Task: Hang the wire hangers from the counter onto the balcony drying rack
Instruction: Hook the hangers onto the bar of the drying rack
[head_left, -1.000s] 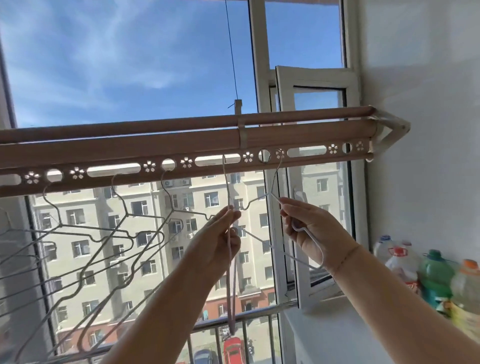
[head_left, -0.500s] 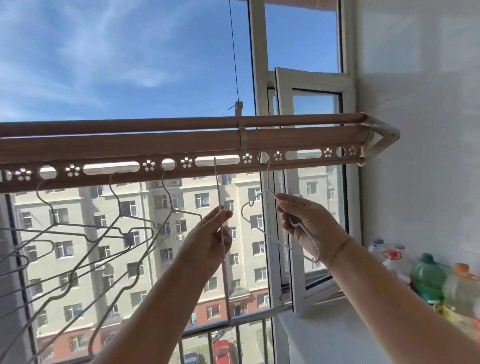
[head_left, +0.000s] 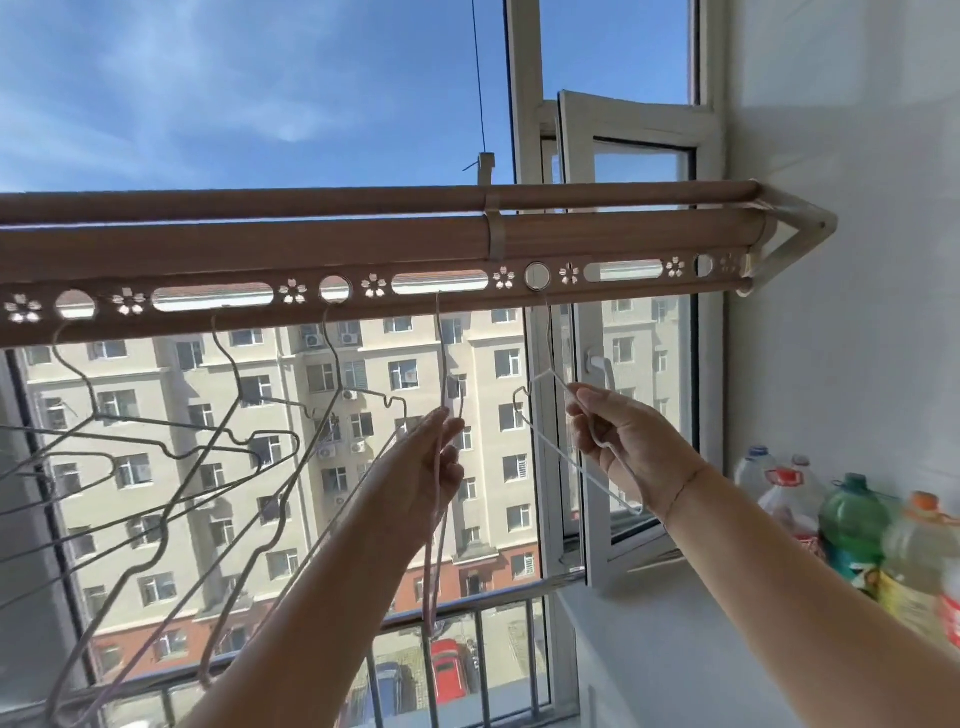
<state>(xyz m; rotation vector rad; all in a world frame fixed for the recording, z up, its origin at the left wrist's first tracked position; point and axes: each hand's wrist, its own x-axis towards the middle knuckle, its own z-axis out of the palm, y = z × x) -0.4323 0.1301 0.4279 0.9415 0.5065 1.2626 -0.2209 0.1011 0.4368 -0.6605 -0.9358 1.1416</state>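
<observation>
Bottles (head_left: 852, 525) are seen lower right; near the rack (head_left: 363, 244), left hand (head_left: 431, 467) and right hand (head_left: 628, 447) fingers are clamped on separate hangers.

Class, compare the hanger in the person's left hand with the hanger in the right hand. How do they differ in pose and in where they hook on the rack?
The left hand's hanger is seen edge-on, a thin vertical line; the right hand's hanger shows its shoulders. The left hanger hooks into a long slot of the drying rack; the right hanger hooks into a round hole. Both are thin pale wire and gripped.
</observation>
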